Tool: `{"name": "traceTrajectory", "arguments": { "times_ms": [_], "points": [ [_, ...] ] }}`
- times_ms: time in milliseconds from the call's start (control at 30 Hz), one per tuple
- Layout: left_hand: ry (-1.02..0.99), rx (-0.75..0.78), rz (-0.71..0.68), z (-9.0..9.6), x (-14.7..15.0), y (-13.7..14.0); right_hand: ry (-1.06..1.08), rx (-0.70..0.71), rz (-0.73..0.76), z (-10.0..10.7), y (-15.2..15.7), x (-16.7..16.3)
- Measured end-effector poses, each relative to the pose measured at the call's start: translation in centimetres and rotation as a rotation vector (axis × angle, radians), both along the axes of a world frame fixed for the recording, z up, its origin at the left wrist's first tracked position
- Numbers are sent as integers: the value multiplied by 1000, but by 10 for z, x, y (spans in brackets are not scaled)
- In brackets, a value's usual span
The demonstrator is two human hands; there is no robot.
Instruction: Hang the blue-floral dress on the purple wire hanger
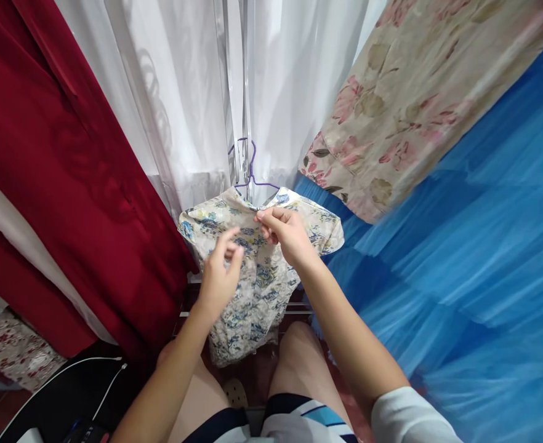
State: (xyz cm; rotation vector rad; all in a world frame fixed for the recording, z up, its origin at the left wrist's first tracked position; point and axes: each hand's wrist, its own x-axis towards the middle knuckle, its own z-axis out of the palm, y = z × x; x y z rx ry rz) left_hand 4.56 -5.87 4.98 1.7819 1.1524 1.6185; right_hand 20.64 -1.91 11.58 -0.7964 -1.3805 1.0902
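A white blouse with blue and yellow flowers (pixel 262 277) hangs in front of me on a purple hanger (pixel 253 166). With thumb and fingers pinched together, my right hand (pixel 283 231) grips the blouse at the front of its neckline. My left hand (pixel 223 267) hovers before the chest of the blouse, fingers half curled and apart, with nothing in them. It is slightly blurred. The hanger's hook goes up to thin white strips or rods (pixel 239 80) above, and how it is fixed there is hard to make out.
White drapes (pixel 174 80) hang behind. Red cloth (pixel 82 172) is at the left; floral fabric (pixel 391 117) and blue tulle (pixel 460 264) are at the right. Below left, a black surface (pixel 63 394) carries a white cable (pixel 109 387). A metal rack (pixel 299 307) stands low behind the blouse.
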Motion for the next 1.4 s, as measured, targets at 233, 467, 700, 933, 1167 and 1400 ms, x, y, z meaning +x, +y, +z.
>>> {"name": "traceTrajectory", "arguments": {
  "times_ms": [233,467,700,933,1167,1400],
  "points": [
    [381,324,66,74,12,47,-104,119,-55,-11,12,0],
    [59,373,408,68,-55,100,-192,58,-135,-57,21,2],
    [-227,4,521,-19,-137,150,-167,-12,-52,-63,-11,17],
    [-264,-194,155,-81,-72,113,-75,-96,-379,-136,-13,78],
    [-337,-212,-331,-46,14,48,-370,-163,-455,-186,-37,99],
    [27,5,-384,-24,66,-1,-330,-106,184,-127,-66,51]
  ]
}}
